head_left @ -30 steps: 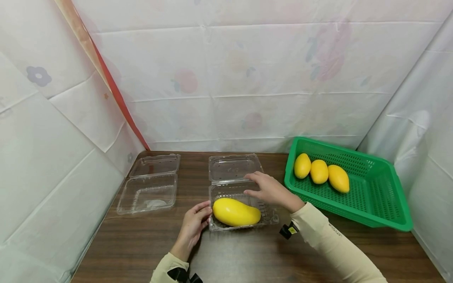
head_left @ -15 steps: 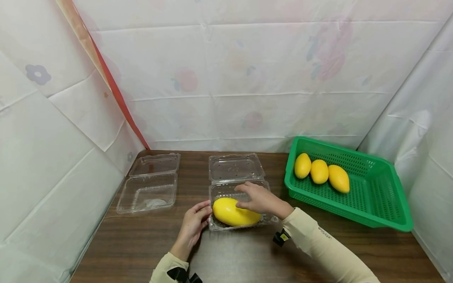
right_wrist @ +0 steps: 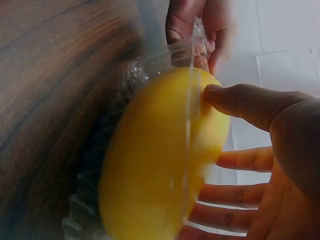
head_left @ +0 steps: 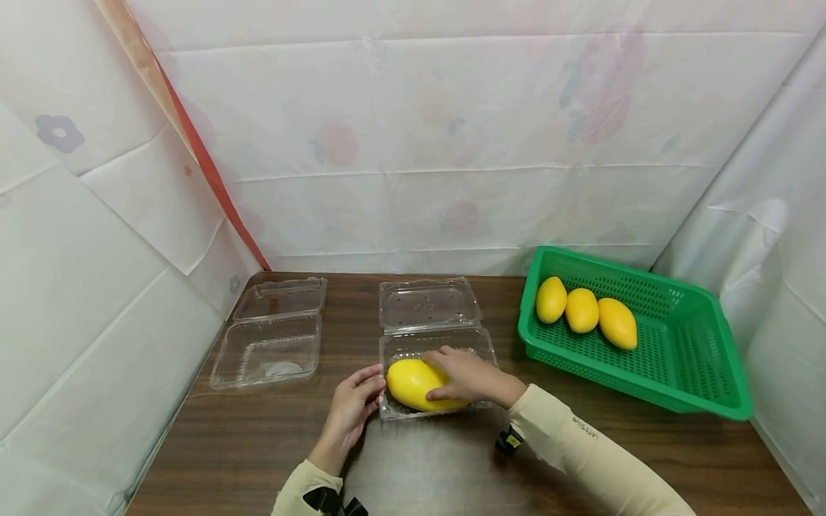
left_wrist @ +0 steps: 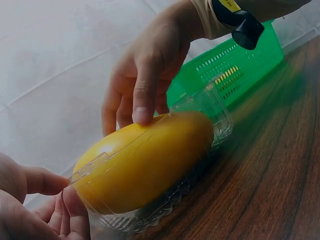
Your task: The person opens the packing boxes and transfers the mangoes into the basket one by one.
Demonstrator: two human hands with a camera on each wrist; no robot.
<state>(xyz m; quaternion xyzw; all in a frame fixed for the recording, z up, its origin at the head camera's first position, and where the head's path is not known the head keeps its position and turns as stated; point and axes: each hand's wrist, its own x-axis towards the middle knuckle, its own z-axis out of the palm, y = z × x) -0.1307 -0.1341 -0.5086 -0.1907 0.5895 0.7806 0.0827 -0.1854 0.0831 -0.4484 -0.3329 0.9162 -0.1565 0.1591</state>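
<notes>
A large yellow mango (head_left: 413, 383) lies in the near half of an open clear plastic clamshell box (head_left: 429, 304). My left hand (head_left: 351, 412) pinches the box's left rim between thumb and fingers, which the left wrist view shows close up at the clear edge. From above, my right hand (head_left: 464, 376) grips the mango, its thumb on the near side and its fingers on the far side. In the right wrist view the right thumb (right_wrist: 240, 102) touches the mango's skin. The fruit's underside is hidden by the box wall.
A second open clear clamshell box (head_left: 267, 351) stands at the left of the wooden table (head_left: 258, 451). At the right is a green perforated basket (head_left: 684, 344) with three smaller yellow mangoes (head_left: 582, 311) at its left end. White sheeting (head_left: 400, 143) hangs behind.
My right hand has come left and down from above the box's right side onto the mango, and its fingers now straddle the fruit. The left hand has stayed at the box's rim.
</notes>
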